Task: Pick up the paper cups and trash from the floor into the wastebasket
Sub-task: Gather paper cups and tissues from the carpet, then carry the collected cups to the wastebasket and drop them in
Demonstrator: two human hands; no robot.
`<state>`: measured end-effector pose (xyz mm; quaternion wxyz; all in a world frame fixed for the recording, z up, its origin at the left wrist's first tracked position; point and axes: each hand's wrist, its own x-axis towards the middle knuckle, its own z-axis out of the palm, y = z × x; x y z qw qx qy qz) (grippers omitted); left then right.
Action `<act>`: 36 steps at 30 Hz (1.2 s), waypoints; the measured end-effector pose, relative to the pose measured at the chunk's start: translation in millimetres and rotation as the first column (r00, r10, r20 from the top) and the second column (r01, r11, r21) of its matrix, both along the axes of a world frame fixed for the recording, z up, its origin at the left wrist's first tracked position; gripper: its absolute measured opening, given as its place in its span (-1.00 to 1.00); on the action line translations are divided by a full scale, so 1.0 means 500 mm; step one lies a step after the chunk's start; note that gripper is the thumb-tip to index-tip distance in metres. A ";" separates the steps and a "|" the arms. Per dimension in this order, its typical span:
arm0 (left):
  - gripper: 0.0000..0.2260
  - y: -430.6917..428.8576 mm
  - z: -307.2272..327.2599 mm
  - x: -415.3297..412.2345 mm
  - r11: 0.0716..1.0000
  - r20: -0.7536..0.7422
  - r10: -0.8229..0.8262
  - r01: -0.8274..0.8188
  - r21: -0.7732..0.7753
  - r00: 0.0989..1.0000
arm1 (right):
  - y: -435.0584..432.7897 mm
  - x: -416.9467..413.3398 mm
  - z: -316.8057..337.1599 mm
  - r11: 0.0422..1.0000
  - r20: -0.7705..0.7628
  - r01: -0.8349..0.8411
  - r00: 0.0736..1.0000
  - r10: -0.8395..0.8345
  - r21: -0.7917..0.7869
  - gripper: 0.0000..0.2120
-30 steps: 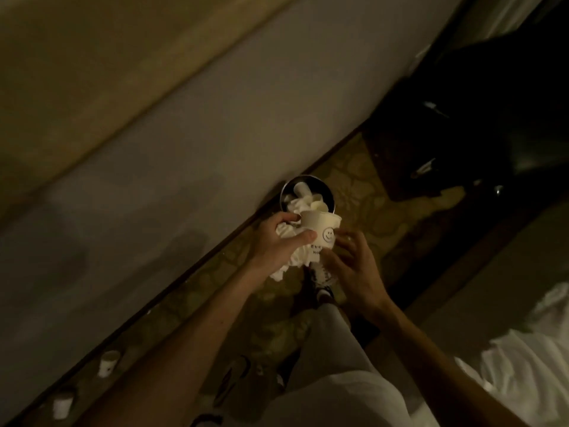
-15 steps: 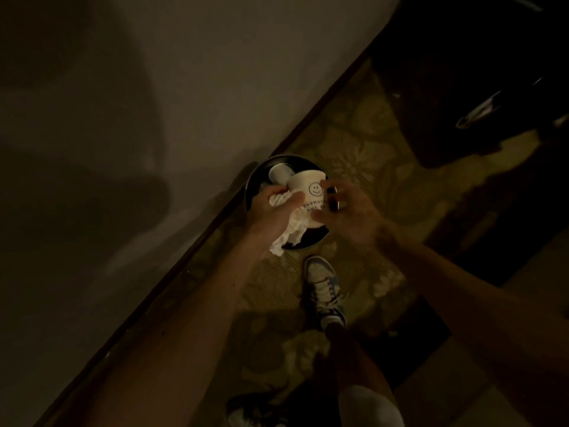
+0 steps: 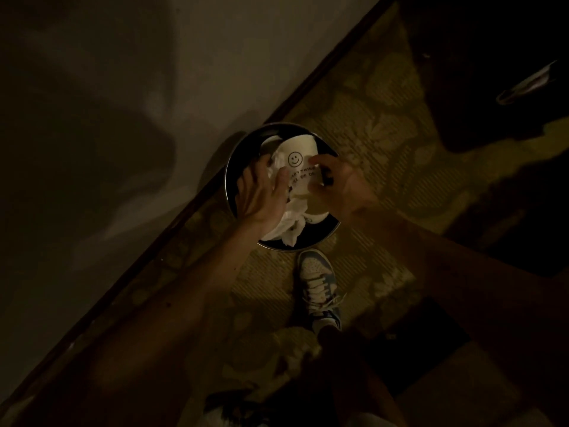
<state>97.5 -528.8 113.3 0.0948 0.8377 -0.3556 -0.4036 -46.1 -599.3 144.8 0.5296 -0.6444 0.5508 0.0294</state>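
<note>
Both hands over the round black metal-rimmed wastebasket [image 3: 246, 149]: left hand [image 3: 261, 195] spread on crumpled white tissue [image 3: 289, 223], right hand [image 3: 341, 186] pinching the white smiley-face paper cup [image 3: 297, 167]; far rim just beside the dark baseboard [image 3: 184, 208], sneaker [image 3: 317, 282] near the front rim, patterned carpet [image 3: 385, 143] open rightward.

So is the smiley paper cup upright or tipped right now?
Tipped: the paper cup shows its printed side to the downward camera, over the wastebasket, with the right hand pinching it.

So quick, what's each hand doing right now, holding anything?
Left hand: open, fingers spread, pressing the crumpled tissue into the wastebasket.
Right hand: fingers curled on the paper cup.
</note>
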 end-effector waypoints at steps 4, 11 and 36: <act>-0.48 -0.003 0.036 0.042 0.972 0.096 -0.222 0.228 -0.056 0.970 | -0.006 0.002 0.025 0.997 -0.049 -0.027 0.999 0.023 -0.067 -0.62; -0.64 0.010 0.199 0.073 0.931 0.100 -0.355 0.361 -0.051 0.929 | 0.046 -0.008 0.184 0.995 -0.081 -0.095 0.992 0.093 -0.024 -0.78; -0.66 1.325 1.081 0.218 0.980 0.386 0.197 -0.168 -0.107 0.901 | 1.059 0.379 0.811 0.248 0.069 -0.956 0.240 0.968 -0.156 -0.61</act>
